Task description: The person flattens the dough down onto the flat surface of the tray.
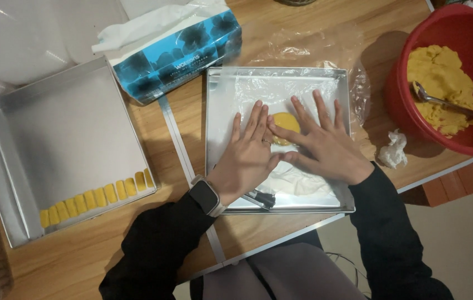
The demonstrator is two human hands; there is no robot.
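A wooden tabletop (81, 261) carries two metal trays, and the work sits in the one near the tabletop's front edge, the square tray (220, 166) lined with clear plastic film (281, 89). In its middle lies a flat round disc of yellow dough (284, 122), under the film as far as the view shows. Both hands lie flat and spread open over it, gripping nothing. The left hand (247, 158) comes in from the front-left with its fingers touching the disc's left rim; the right hand (325, 147) comes in from the front-right, its fingers along the disc's right and front rim, index finger crossing just below it. The disc therefore lies ahead of both palms, between the two sets of fingertips, about equally near each. It is round, so no long axis shows. A dark marker-like tool (260, 197) lies in the tray by the left wrist. Toward the right edge stands a red basin (397, 94) of yellow dough with a spoon (442, 101); the second tray (3, 166) at the left edge holds a row of yellow pieces (97, 197)
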